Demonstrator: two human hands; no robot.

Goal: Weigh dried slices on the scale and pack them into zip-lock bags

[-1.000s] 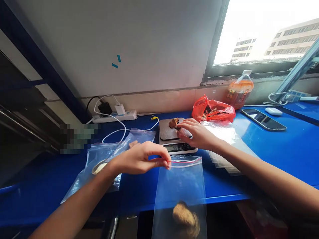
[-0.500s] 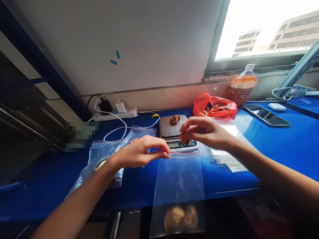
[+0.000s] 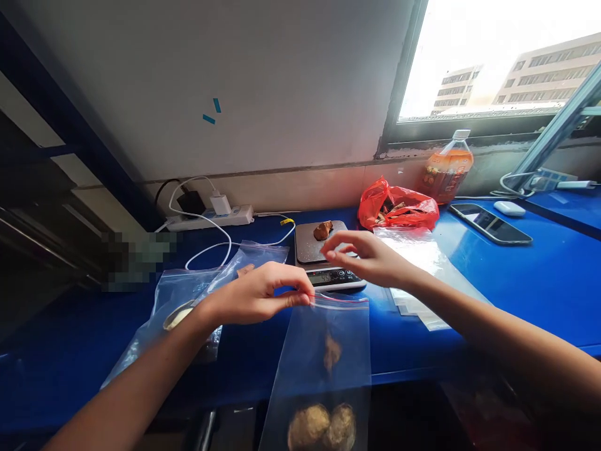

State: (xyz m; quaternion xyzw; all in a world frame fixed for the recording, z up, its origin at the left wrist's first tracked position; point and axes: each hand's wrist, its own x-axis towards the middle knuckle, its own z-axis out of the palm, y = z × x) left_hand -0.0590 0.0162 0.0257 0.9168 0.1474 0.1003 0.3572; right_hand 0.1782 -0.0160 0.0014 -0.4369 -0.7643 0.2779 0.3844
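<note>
My left hand [image 3: 270, 293] pinches the top left corner of a clear zip bag [image 3: 312, 351], which hangs down over the table's front edge. Two round, yellowish-brown lumps [image 3: 323, 426] lie at its bottom, and a smaller brown piece [image 3: 332, 352] shows higher up inside the bag. My right hand [image 3: 359, 254] hovers over the front of a kitchen scale [image 3: 305, 252], fingers bent and apart, holding nothing I can see. On the scale's plate rests a reddish-brown dried chunk [image 3: 323, 230]. The lit display [image 3: 322, 277] is partly readable.
A red plastic bag [image 3: 399, 205] with brown pieces stands behind, beside a drink bottle [image 3: 448, 168]. Flat clear bags [image 3: 420, 275] and a phone [image 3: 491, 223] lie right. Filled zip bags [image 3: 176, 291] lie left; a power strip [image 3: 211, 218] runs along the wall.
My right hand has let go of a brown piece, which is now inside the zip bag, and has moved left over the scale. My left hand keeps its pinch on the bag.
</note>
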